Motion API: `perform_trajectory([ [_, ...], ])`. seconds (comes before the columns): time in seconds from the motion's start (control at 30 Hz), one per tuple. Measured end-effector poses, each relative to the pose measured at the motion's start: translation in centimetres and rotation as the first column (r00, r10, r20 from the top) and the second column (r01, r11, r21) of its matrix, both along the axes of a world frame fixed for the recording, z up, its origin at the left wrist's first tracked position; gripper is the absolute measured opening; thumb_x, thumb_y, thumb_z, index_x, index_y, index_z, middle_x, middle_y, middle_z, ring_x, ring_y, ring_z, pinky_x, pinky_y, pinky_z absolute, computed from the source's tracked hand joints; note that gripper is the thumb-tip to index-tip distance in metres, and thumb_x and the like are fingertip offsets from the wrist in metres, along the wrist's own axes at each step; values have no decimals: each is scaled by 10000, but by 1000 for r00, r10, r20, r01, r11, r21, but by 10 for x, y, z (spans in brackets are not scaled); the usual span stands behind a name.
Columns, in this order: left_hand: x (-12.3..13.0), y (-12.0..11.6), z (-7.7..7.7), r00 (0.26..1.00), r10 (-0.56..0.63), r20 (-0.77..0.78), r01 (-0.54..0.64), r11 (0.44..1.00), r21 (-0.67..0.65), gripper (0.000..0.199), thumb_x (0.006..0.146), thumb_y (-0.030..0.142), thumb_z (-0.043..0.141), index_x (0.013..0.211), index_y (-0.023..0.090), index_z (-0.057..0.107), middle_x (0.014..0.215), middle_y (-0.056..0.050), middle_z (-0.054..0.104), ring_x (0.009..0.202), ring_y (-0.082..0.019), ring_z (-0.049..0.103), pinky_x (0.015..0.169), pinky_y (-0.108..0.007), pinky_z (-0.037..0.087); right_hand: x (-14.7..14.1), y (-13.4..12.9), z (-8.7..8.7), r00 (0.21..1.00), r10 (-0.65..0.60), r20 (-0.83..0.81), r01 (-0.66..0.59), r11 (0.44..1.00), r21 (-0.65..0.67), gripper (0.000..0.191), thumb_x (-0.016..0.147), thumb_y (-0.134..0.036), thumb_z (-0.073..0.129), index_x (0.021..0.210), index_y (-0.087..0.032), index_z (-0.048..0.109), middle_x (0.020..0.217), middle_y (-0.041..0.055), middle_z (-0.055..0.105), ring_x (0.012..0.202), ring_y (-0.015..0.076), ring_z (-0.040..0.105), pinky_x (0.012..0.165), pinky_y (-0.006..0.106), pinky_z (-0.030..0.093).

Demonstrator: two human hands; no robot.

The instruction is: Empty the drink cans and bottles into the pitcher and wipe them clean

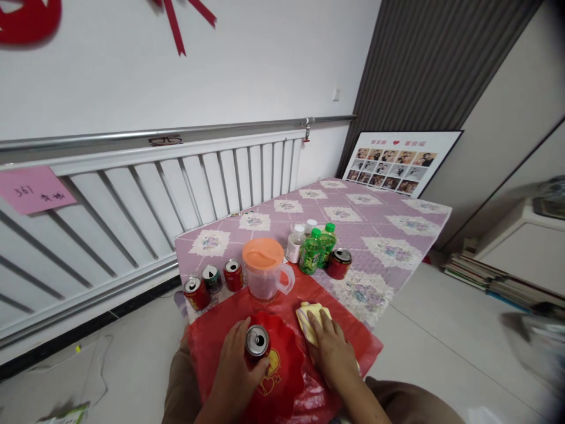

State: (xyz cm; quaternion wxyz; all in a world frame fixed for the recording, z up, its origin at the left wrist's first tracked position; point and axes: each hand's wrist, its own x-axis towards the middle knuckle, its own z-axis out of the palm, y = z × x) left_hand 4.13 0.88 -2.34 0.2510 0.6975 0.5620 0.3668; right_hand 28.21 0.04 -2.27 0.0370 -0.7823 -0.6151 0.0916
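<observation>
My left hand (pixel 233 365) is wrapped round an opened red can (pixel 257 341), which stands upright over a red scalloped plate (pixel 282 394) with gold hearts. My right hand (pixel 329 347) presses on a folded yellow cloth (pixel 309 315) to the right of the plate. Under both lies a red plastic sheet (pixel 357 338). Behind the plate is a clear pitcher (pixel 262 282) with an orange lid. Left of it stand a red can (pixel 233 275), a green can (pixel 212 279) and another red can (pixel 196 292), all opened.
Right of the pitcher stand green bottles (pixel 311 253), white-capped bottles (pixel 295 244) and a red can (pixel 339 264). The table (pixel 344 215) has a purple floral cover. A white radiator (pixel 220 182) runs behind, and a photo board (pixel 397 162) leans at the back right.
</observation>
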Motion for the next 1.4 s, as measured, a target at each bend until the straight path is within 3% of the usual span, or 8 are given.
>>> perform_trajectory([
  [0.17,2,1,-4,1000,-15,-28,15,1000,21,644,700,237,659,1323,158,518,1331,-153,597,1281,-327,534,1090,-548,422,4,0,0,999,24,-38,-23,999,46,551,900,-185,467,1450,-214,466,1546,143,409,1297,377,464,877,480,524],
  [0.4,3,3,-7,999,-23,-43,24,1000,20,579,725,242,635,1289,144,550,1322,-156,608,1269,-316,551,1088,-542,434,16,0,-8,992,67,-104,-55,992,110,550,881,-141,440,1426,-185,503,1509,132,469,1235,312,526,968,424,475],
  [0.63,2,6,-13,999,-23,-42,24,999,22,568,695,208,645,1257,161,575,1287,-147,644,1233,-315,590,1070,-537,463,31,0,-18,983,79,-164,-48,982,185,573,843,-100,445,1401,-201,526,1473,112,522,1304,252,512,1056,409,410],
  [0.9,-9,17,-36,991,-87,-105,98,989,107,570,704,192,680,1267,167,594,1270,-145,671,1204,-324,626,1001,-511,545,33,-5,-1,970,70,-232,2,955,295,595,803,-97,448,1387,-177,529,1449,129,539,1352,264,474,1113,449,371],
  [1.07,-13,21,-47,985,-117,-127,133,982,132,574,701,187,687,1267,172,591,1274,-142,673,1202,-317,630,1007,-497,546,13,-12,14,879,165,-448,32,915,402,649,763,-140,445,1404,-227,503,1405,89,579,1320,229,512,1121,430,389],
  [1.23,-16,26,-51,980,-137,-143,157,977,145,575,698,206,684,1265,160,596,1259,-158,681,1174,-323,648,981,-492,561,-24,-19,21,745,250,-618,9,923,385,730,736,-132,437,1463,-191,428,1506,98,476,1391,218,430,1173,432,318],
  [1.4,-12,25,-51,986,-139,-89,151,976,158,561,683,224,666,1238,171,606,1235,-155,693,1148,-326,660,965,-495,565,-53,-18,20,666,265,-698,2,934,357,753,729,-99,458,1467,-246,427,1504,54,484,1395,194,422,1184,401,298],
])
